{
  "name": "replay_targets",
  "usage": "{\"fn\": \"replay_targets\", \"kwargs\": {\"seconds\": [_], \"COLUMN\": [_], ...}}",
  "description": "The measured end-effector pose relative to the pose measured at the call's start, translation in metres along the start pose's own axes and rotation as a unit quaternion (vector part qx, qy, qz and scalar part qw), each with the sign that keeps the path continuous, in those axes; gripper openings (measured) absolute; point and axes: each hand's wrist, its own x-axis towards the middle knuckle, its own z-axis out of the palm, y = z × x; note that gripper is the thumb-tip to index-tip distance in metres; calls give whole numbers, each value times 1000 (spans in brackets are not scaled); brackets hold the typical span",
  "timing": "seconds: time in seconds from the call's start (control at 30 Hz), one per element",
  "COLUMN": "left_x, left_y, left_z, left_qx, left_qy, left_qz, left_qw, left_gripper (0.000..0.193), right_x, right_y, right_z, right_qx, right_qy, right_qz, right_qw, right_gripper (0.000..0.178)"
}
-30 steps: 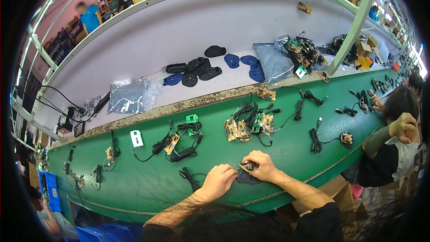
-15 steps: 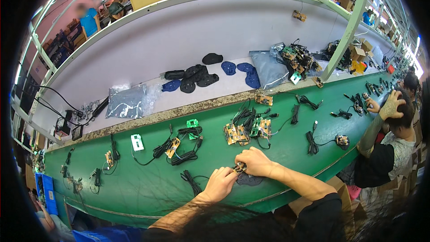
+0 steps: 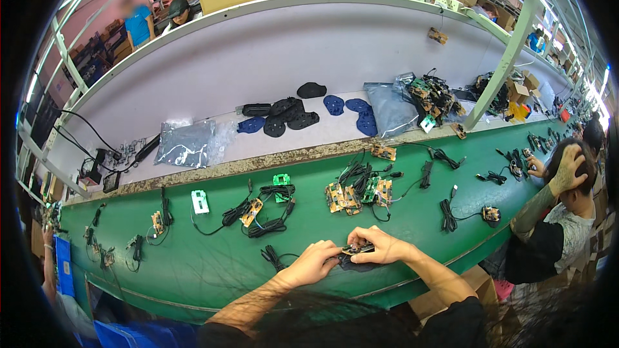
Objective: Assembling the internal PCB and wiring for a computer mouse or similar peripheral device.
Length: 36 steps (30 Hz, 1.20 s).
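Note:
My right hand pinches a small brown circuit board between thumb and fingers, tilted just above a dark mouse-shaped base on the green bench. Close by on the left, my left hand has its fingers drawn together at the board's left end. What lies between those fingertips is hidden. A coiled black cable rests left of my left hand, its end running behind the hand.
Beyond my hands lies a cluster of boards and cables. More wired boards are spread leftward. Black and blue base plates sit on the back shelf beside plastic bags. A co-worker sits at right, near another board.
The board has shifted slightly right and tilted in my right hand, whose fingers have turned to show more of it. My left hand has stayed close beside it. The whole view has shifted slightly.

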Motion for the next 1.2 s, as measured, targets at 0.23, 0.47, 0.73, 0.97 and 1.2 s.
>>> {"fn": "replay_targets", "kwargs": {"seconds": [0.23,0.47,0.73,0.97,1.2], "left_x": [8,17,23,11,12], "left_y": [-11,-14,-10,21,35], "left_z": [3,3,0,-1,21], "left_qx": [-39,-64,-66,76,186], "left_qy": [-29,-74,-91,-24,8], "left_qz": [-13,-87,-90,4,-1], "left_qw": [999,991,990,997,983], "left_gripper": [21,38,38,43,43], "right_x": [-6,-26,-45,-53,-54], "right_y": [14,6,20,10,13], "right_z": [-5,9,39,58,47], "right_qx": [-31,-143,-331,-419,-368], "right_qy": [-10,68,157,155,105], "right_qz": [-59,-122,-157,-75,-67], "right_qw": [998,980,917,891,921], "right_gripper": [36,23,27,35,42]}}
